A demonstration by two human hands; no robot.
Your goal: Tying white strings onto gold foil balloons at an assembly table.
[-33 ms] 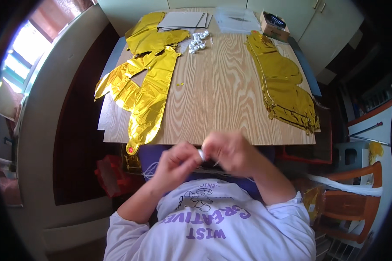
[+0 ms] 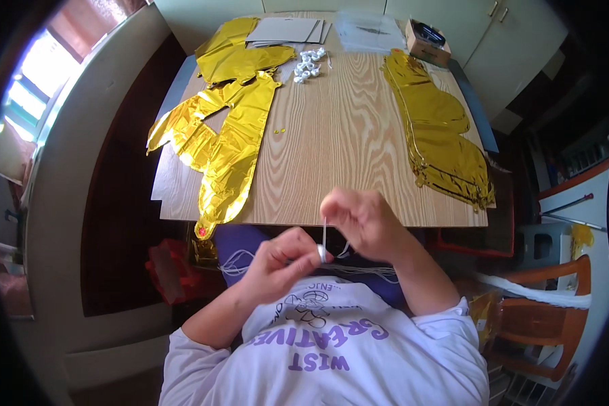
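Note:
Over my lap, just off the table's front edge, my left hand (image 2: 289, 262) is closed on a small wound bundle of white string (image 2: 322, 253). Above it and to the right, my right hand (image 2: 360, 220) pinches a strand of the string (image 2: 325, 233), which runs taut up from the bundle. Another bit of string curves below the right hand. Loose white strands (image 2: 233, 262) lie across my lap on both sides. Toward the back of the table sits a cluster of similar small white bundles (image 2: 307, 66).
Flat gold foil balloons (image 2: 233, 152) cover the table's left side, one reaching over the front edge. More gold foil (image 2: 436, 122) lies stacked at right. Grey sheets (image 2: 284, 30), clear plastic (image 2: 369, 30) and a small box (image 2: 427, 47) stand at the back. A wooden chair (image 2: 541, 321) bears white strands.
My right hand has risen slightly from beside the left, drawing the strand upward and taut. My left hand has shifted a little down and right.

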